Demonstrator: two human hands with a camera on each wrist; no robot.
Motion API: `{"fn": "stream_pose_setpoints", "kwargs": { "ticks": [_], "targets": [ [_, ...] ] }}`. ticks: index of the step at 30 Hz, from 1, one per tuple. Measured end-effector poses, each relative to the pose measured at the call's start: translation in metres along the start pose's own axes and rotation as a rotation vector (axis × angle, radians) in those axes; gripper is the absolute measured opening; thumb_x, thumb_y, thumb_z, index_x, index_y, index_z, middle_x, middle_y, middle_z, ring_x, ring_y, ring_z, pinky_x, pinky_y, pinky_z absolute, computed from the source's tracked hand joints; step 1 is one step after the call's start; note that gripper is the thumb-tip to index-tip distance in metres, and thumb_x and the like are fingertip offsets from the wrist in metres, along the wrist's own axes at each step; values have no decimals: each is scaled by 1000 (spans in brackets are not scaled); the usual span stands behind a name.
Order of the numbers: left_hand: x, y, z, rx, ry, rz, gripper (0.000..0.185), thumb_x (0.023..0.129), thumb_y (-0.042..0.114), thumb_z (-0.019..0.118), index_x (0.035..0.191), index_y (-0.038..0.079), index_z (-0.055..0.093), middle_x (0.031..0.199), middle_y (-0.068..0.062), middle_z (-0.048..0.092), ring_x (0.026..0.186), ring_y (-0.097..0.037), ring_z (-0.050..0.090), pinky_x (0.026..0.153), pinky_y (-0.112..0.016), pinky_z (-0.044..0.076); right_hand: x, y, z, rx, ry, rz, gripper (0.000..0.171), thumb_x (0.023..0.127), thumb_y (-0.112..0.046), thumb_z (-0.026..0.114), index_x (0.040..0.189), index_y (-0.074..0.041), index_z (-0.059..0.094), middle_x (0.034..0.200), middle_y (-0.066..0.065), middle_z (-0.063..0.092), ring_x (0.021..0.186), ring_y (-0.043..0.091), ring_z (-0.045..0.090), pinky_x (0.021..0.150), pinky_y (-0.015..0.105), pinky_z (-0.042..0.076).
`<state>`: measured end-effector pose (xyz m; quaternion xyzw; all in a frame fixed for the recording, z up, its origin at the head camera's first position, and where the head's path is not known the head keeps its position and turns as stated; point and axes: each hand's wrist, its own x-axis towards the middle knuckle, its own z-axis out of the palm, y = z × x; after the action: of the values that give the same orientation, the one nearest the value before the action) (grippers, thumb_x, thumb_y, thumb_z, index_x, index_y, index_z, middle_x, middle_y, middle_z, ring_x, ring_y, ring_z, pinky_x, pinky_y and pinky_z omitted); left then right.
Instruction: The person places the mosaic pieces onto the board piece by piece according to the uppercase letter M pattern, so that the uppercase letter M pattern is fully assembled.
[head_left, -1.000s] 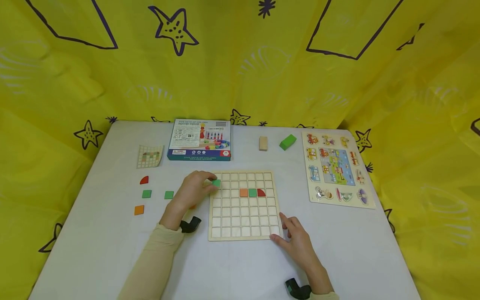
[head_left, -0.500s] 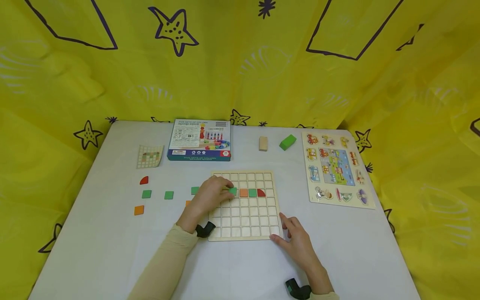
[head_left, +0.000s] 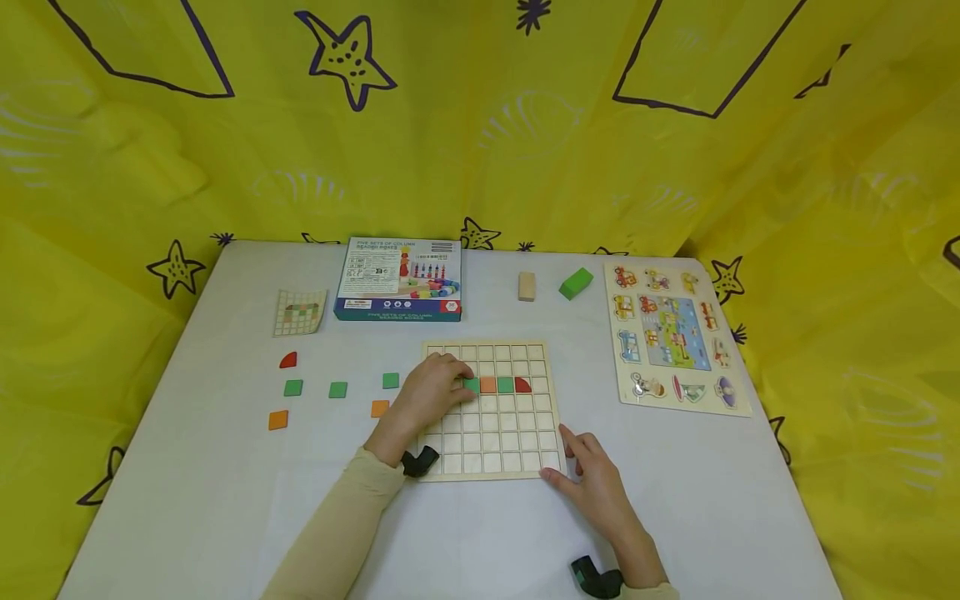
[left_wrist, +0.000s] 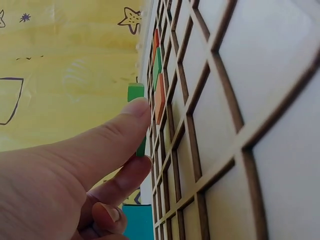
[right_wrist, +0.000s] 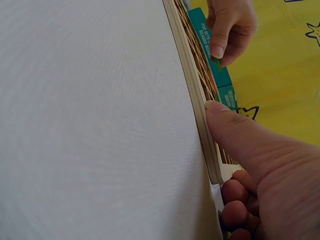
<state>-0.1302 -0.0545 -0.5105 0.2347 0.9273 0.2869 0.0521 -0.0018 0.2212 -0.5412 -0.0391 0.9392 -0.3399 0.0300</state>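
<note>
From the head view, the left hand (head_left: 431, 392) lies over the left part of the grid board (head_left: 489, 454), its fingertips on a green tile (head_left: 472, 385) in the third row. That tile sits just left of an orange tile (head_left: 487, 385), a second green one (head_left: 506, 385) and a red quarter-round (head_left: 522, 385), the four forming a line. The left wrist view shows what the head view hides: thumb (left_wrist: 115, 135) and a finger pinch the green tile (left_wrist: 136, 93) by its edges, and it stands slightly proud of the board (left_wrist: 235, 100), beside the orange tile (left_wrist: 159, 98), not quite seated flat. The right hand (head_left: 594, 483) rests at the near right corner of the board. Only the right wrist view shows its grip: the thumb (right_wrist: 240, 135) presses on the board's edge (right_wrist: 192, 90) while the other fingers curl beneath the corner, so it grasps the board.

Loose tiles lie on the table (head_left: 187, 467) left of the board: green (head_left: 391, 381), orange (head_left: 380, 408), green (head_left: 338, 389), green (head_left: 293, 387), orange (head_left: 278, 420) and a red piece (head_left: 288, 360). A pattern card (head_left: 300, 312) and a box (head_left: 399, 279) lie farther off, with a wood block (head_left: 527, 286), a green block (head_left: 575, 284) and a vehicle puzzle (head_left: 675, 337) to the right.
</note>
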Motion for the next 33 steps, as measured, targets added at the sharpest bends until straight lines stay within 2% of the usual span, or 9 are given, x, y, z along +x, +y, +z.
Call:
{"fn": "stream_pose_setpoints", "kwargs": {
  "ticks": [9,19,33],
  "targets": [
    [1,-4,6,31,7,-17,25,83,30,79,100,12,74,96,1,66,89,-18,55,81,-32,47,0,-2,-1,2,-10,21,77,76,-27,85,138,4,51,93,-2,48,72,11,40,55,22,37],
    [1,-3,6,34,50,-10,25,81,28,82,97,11,74,93,-2,65,88,-22,56,79,-35,49,0,-2,-1,7,-6,10,77,76,-26,85,138,4,51,93,-3,48,72,11,40,55,22,36],
    [1,-2,6,38,44,-22,27,80,28,82,98,10,74,92,-2,65,88,-22,56,78,-34,48,0,-1,0,1,-1,6,77,76,-27,85,138,3,51,94,-3,48,72,10,39,55,22,36]
  ]
}}
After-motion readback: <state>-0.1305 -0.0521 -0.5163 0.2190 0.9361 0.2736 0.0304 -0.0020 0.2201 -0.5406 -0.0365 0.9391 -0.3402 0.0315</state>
